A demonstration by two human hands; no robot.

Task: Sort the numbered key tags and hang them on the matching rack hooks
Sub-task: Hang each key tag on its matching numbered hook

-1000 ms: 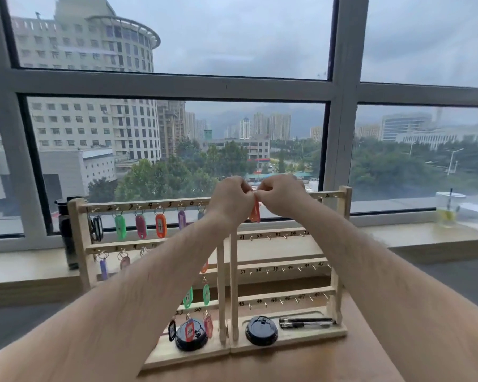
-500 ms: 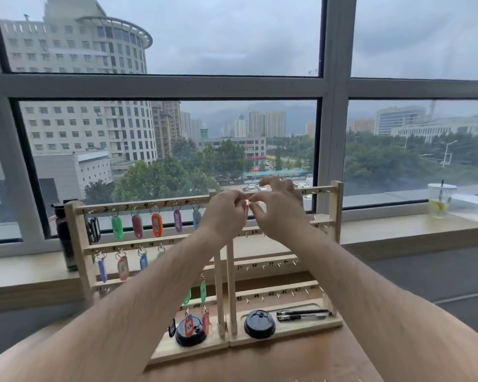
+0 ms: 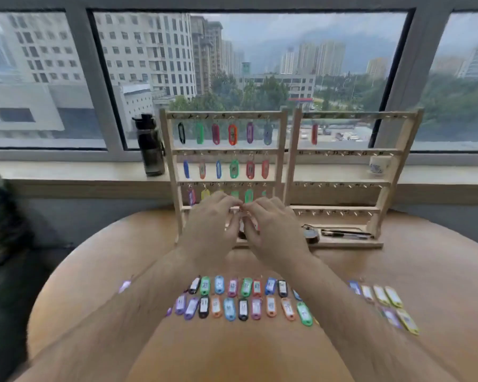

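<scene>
Two wooden racks stand at the table's far edge. The left rack (image 3: 171, 166) carries coloured key tags on its upper rows. The right rack (image 3: 398, 166) holds a single red tag (image 3: 314, 133) on its top rail. My left hand (image 3: 210, 224) and my right hand (image 3: 273, 230) meet fingertip to fingertip in front of the left rack's lowest rail. The fingers hide whatever is pinched between them. Two rows of loose numbered tags (image 3: 243, 308) lie on the table between my forearms.
More loose tags (image 3: 392, 296), mostly yellow, lie right of my right arm, and a purple one (image 3: 124, 285) lies to the left. A dark bottle (image 3: 149, 144) and a white cup (image 3: 378, 165) stand on the sill. A black lid (image 3: 311, 235) and pen (image 3: 345, 233) rest on the right rack's base.
Both hands have dropped from the top rail to the left rack's lowest rail. The red tag now hangs alone on the right rack. My view has tilted down onto the table.
</scene>
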